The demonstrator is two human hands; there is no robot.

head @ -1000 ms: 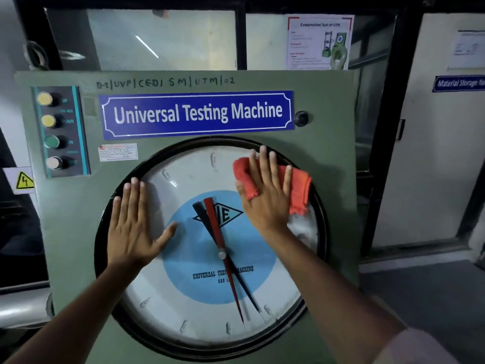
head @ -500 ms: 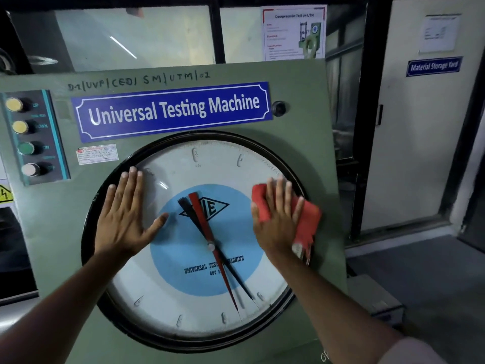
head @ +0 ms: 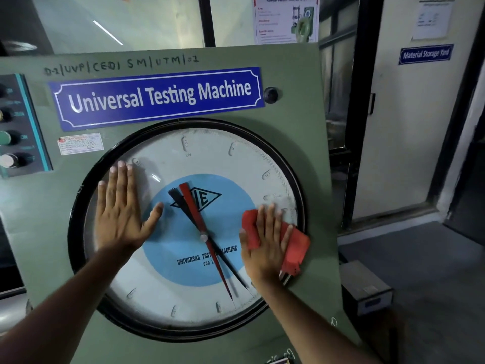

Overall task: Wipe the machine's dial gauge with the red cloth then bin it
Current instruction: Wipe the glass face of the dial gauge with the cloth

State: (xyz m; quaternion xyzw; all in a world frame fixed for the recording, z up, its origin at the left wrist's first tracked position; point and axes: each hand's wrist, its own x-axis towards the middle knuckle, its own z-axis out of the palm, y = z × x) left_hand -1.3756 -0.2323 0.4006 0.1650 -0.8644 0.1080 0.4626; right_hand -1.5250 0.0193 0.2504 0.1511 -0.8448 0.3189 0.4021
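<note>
Right hand point(head: 265, 245) flat, fingers spread, pressing red cloth point(head: 294, 248) on gauge point(head: 204, 158) glass at right rim. Left hand point(head: 120, 211) flat, wide, empty, on glass left side.

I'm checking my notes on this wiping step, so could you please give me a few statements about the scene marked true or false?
1. The right hand presses the red cloth on the dial gauge's right side. True.
2. The left hand holds a second cloth. False: it lies flat and bare on the glass.
3. The blue sign reads "Universal Testing Machine". True.
4. The red pointer's long end points straight up. False: it points down, slightly right.
</note>
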